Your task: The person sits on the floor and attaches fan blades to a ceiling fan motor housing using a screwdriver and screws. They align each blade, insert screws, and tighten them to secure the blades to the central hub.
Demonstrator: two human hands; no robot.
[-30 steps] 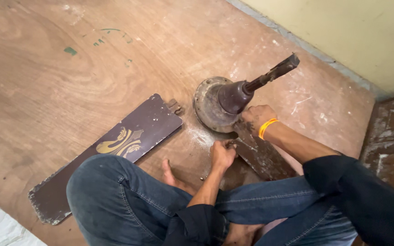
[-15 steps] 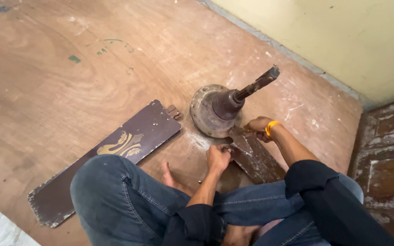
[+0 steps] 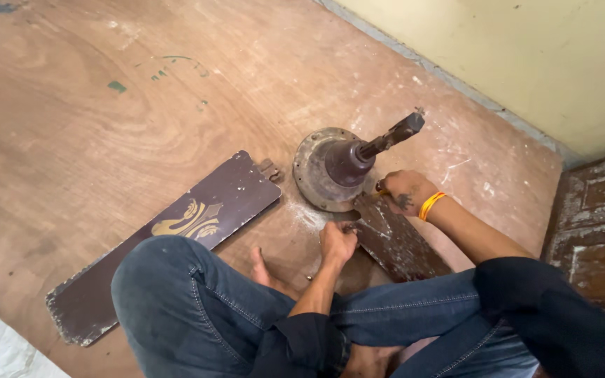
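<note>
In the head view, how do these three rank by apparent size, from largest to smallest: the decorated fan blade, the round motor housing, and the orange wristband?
1. Decorated fan blade, clearly the largest.
2. Round motor housing, lying at a similar distance from the camera.
3. Orange wristband on the right hand, by far the smallest.

Head view: looking steeply down from above, close over lap and floor [image 3: 106, 105].
Facing: forward, toward wall [image 3: 526, 56].
Shared: single view only.
</note>
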